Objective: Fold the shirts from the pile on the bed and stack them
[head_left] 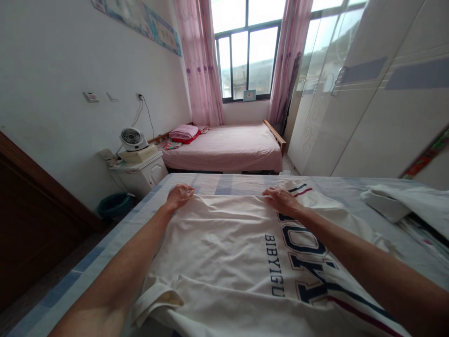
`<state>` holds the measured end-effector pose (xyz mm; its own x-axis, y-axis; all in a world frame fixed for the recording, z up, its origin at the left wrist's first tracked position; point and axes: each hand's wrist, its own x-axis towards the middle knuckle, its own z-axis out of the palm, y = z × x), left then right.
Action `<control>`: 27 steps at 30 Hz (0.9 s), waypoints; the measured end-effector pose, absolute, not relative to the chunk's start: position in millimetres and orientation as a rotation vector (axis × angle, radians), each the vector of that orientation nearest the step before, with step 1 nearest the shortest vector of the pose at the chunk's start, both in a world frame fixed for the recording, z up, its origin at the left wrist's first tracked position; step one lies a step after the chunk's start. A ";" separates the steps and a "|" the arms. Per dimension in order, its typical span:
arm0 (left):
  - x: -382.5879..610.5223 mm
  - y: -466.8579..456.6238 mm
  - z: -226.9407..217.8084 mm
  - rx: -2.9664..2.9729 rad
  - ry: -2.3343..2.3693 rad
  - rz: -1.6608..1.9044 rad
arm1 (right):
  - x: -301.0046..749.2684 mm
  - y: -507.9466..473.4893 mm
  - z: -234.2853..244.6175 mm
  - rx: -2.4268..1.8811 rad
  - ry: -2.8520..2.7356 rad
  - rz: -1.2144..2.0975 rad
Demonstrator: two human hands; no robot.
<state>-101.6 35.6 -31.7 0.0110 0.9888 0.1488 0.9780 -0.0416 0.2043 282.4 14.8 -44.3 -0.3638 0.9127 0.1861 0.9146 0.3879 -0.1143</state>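
A white shirt lies spread sideways on the near bed, with large navy letters, smaller lettering and navy and dark red stripes towards its right. Its far edge runs nearly straight between my hands. My left hand pinches the far left corner of the cloth, its fingertips partly hidden. Further right along that same edge, my right hand has its fingers closed on the fabric close to the printed letters. Wrinkles cross the middle of the shirt, and a bunched fold lies at the near left.
The near bed has a pale blue and white sheet. More white clothing lies at its right. Beyond stands a pink-covered bed. A fan sits on a white cabinet, beside a bin. Wardrobes line the right.
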 end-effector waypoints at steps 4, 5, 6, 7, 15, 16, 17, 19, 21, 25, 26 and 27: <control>-102.1 44.9 -33.9 2.162 2.114 0.122 | 271.3 37.1 -63.5 -1.674 -2.390 0.036; -102.4 45.6 -33.9 2.158 2.113 0.084 | 270.9 39.4 -65.8 -1.661 -2.391 0.044; -102.7 45.8 -33.5 2.158 2.113 0.053 | 271.0 41.0 -67.1 -1.644 -2.395 0.059; -102.7 45.7 -32.9 2.160 2.113 0.029 | 271.4 41.9 -67.3 -1.626 -2.399 0.076; -96.0 51.1 -32.7 2.158 2.444 0.308 | 265.4 50.5 -56.1 -1.837 -2.091 0.023; -94.5 52.4 -35.7 2.166 2.494 0.365 | 264.1 52.2 -56.6 -1.861 -2.067 0.027; -92.8 53.4 -39.1 2.180 2.524 0.396 | 263.0 53.6 -57.8 -1.869 -2.067 0.036; -88.5 53.1 -46.1 2.207 2.539 0.373 | 261.4 54.7 -60.9 -1.845 -2.111 0.050; -82.2 48.1 -51.5 2.215 2.554 0.342 | 260.9 52.6 -63.5 -1.810 -2.137 0.052; -64.5 18.7 -60.6 2.580 2.232 0.412 | 265.2 39.2 -64.8 -1.641 -2.215 -0.064; -61.2 7.5 -64.6 2.711 2.041 0.404 | 268.1 35.2 -64.7 -1.567 -2.265 -0.118; -59.6 -4.4 -69.7 2.803 1.853 0.370 | 272.3 31.6 -64.4 -1.501 -2.316 -0.169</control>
